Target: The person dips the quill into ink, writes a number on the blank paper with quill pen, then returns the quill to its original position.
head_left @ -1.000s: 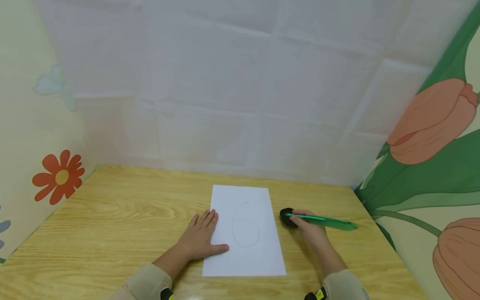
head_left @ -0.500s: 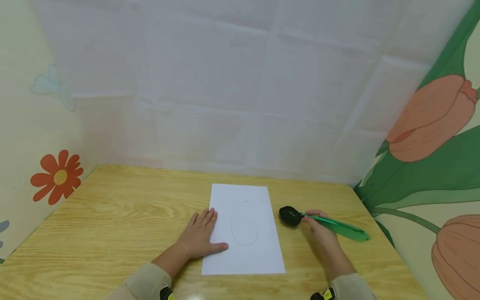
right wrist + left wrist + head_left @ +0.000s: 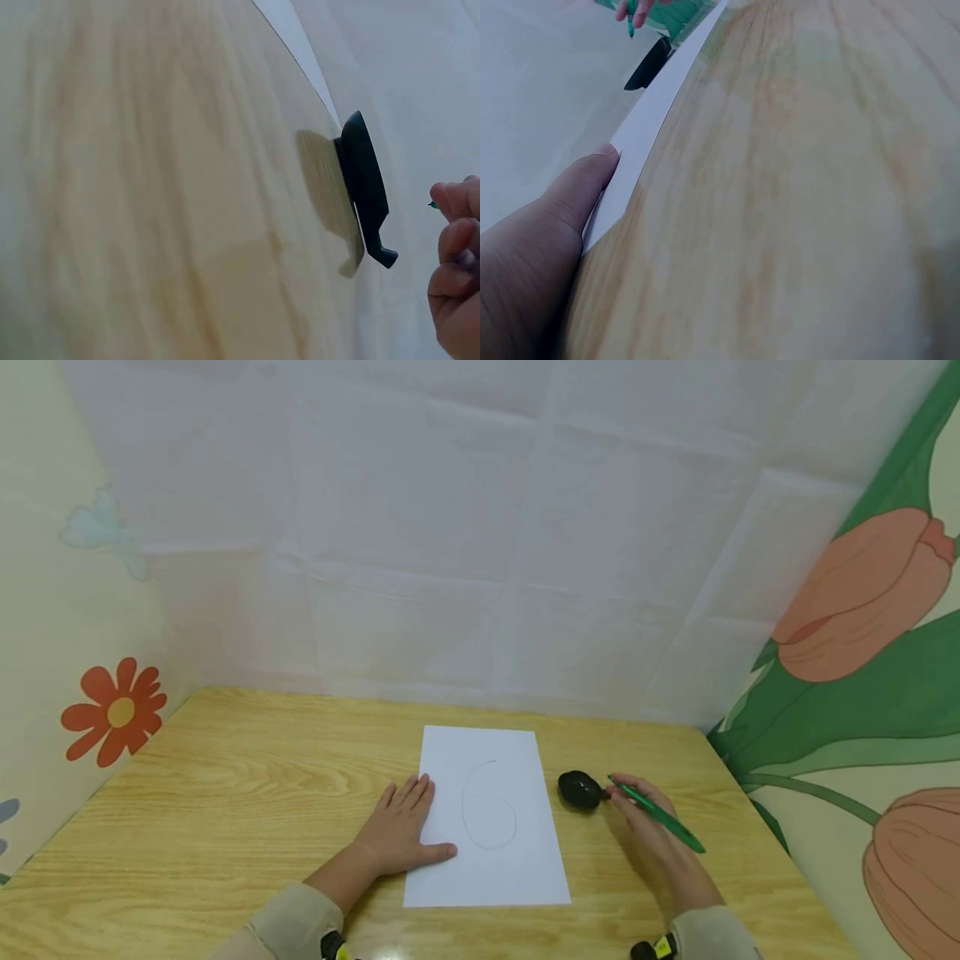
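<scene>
A white sheet of paper point(image 3: 491, 877) lies on the table, bearing a thin line shaped like a 6. My left hand point(image 3: 397, 835) rests flat on its left edge, fingers spread and thumb over the paper. To the right of the sheet stands a rounded, glossy black pen stand point(image 3: 580, 791) with a short stub angled up, seen from the side in the right wrist view. Just right of the stub, my right hand point(image 3: 647, 833) pinches a green feather pen point(image 3: 671, 825). Its tip point(image 3: 433, 204) peeks out past the fingertips, apart from the stand.
The wood-grain table point(image 3: 247, 777) meets a creased white sheet point(image 3: 420, 568) hung behind it. Painted walls flank it, with a red flower point(image 3: 116, 714) on the left and pink tulips point(image 3: 855, 602) on the right.
The feather pen came out of the black stand's stub as my right hand drew it right, and the feather has turned edge-on. My left hand and the paper stay put.
</scene>
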A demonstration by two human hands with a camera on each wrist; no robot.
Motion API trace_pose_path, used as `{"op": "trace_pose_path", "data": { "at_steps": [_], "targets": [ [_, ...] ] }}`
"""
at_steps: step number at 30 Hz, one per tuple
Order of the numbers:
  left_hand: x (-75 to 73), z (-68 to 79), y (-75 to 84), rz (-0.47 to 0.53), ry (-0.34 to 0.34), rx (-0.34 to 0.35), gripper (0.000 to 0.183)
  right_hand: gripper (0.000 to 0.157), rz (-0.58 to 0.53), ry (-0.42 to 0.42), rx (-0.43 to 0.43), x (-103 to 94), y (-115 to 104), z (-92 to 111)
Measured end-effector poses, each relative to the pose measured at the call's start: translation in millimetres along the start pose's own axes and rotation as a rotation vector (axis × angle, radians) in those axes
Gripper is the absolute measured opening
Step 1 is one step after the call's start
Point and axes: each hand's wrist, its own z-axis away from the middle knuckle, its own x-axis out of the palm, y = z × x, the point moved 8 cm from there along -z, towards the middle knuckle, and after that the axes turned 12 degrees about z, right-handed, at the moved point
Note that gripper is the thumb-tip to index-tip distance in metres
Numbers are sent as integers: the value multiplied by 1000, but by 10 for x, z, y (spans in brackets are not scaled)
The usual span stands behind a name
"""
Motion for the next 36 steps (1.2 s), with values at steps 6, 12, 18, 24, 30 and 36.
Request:
{"op": "trace_pose_path", "data": {
  "at_steps": [6, 12, 18, 24, 30, 36],
  "targets": [
    [-10, -2, 5, -3, -4, 0, 111, 46, 27, -34, -76, -37, -59, 22],
    [-11, -7, 4, -7, -2, 2, 111, 51, 40, -49, -42, -69, 11, 12],
    [-6, -3, 1, -2, -7, -4, 112, 55, -8, -75, -41, -77, 69, 10],
    [-2, -7, -6, 1, -7, -5, 112, 55, -104, -124, -56, -80, 98, 50],
    [3, 1, -10, 3, -8, 2, 110, 56, -183, -151, -55, -69, 150, 56],
    [1, -8, -17, -7, -8, -2, 111, 51, -246, -142, 29, -76, 208, 38]
  ]
}}
